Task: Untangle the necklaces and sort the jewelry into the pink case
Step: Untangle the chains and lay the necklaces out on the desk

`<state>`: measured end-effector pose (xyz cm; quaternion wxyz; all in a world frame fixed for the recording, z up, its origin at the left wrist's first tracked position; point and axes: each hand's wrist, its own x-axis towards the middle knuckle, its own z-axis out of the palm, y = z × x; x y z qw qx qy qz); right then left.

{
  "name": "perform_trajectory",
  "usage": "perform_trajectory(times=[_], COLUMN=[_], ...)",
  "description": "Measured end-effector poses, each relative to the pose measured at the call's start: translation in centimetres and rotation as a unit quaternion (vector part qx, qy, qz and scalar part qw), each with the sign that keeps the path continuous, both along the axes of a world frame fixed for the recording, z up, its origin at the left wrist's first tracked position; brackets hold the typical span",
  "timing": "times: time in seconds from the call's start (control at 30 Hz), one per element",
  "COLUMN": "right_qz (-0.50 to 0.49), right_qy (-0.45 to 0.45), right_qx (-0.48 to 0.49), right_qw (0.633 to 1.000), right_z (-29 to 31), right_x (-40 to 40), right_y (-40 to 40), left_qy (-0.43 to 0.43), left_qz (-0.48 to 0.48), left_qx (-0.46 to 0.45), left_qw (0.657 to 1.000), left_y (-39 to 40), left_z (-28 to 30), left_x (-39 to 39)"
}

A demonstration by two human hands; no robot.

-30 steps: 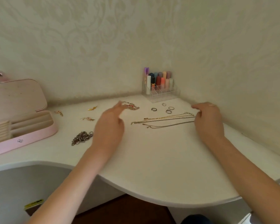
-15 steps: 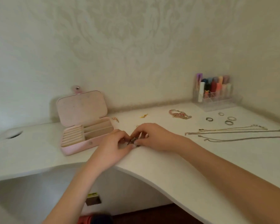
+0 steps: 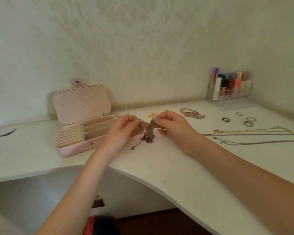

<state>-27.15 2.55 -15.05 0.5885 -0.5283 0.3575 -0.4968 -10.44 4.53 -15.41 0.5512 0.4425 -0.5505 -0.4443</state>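
A round hole (image 3: 6, 132) is showing at the far left of the white bench (image 3: 185, 170). Next to it the pink case (image 3: 82, 121) is sitting open, its lid leaning back toward the wall, its snap tab sticking up above the lid. Ridged ring rolls are filling the case's left part and long compartments are lying to the right of them.

Just right of the case, the left hand (image 3: 120, 131) is pinching one side of the tangled necklaces (image 3: 148, 133), its grip narrow, thumb and fingertips closing on the chains. The tangle is hanging between both hands just above the bench, a loose end with a clasp trailing down onto the surface toward the person. The right hand (image 3: 172, 127) is pinching the other side of the tangle in the same narrow way.

Behind the hands a small gold piece (image 3: 151, 114) is lying near the wall. Further right a pink and gold bracelet (image 3: 193, 113) is resting on the bench, then four rings (image 3: 244, 119) are lying apart from one another. In front of the rings, straightened chains (image 3: 253, 135) are stretching side by side toward the right edge. At the back right a clear organizer (image 3: 231, 95) is holding coloured tubes upright against the wall.
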Motion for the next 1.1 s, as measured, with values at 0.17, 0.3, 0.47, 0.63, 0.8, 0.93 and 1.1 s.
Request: perform_trajectory(times=[0.17,0.3,0.47,0.63,0.8,0.93,1.1], right_qz=[0.001,0.005,0.011,0.035,0.036,0.044,0.061], right_qy=[-0.084,-0.057,-0.056,-0.095,-0.079,-0.099,0.039], right_qx=[0.049,0.019,0.019,0.06,0.06,0.074,0.033], right_qw=[0.995,0.998,0.998,0.993,0.994,0.991,0.997], right_z=[0.46,0.27,0.36,0.18,0.15,0.37,0.91], right_x=[-0.29,-0.03,0.06,-0.03,0.41,0.27,0.27], right_y=[0.11,0.51,0.58,0.28,0.45,0.58,0.68], left_qy=[0.026,-0.178,-0.25,-0.152,-0.155,-0.094,-0.045], left_qz=[-0.004,0.003,0.012,0.027,0.093,0.016,0.008], left_qx=[0.026,-0.035,-0.073,-0.07,-0.091,-0.064,-0.065], left_qw=[0.999,0.983,0.965,0.986,0.979,0.993,0.997], left_y=[0.07,0.7,0.75,0.28,0.17,0.19,0.56], left_z=[0.0,0.28,-0.06,-0.03,-0.21,-0.16,0.01], left_x=[-0.01,-0.32,-0.56,0.04,0.01,-0.1,-0.27])
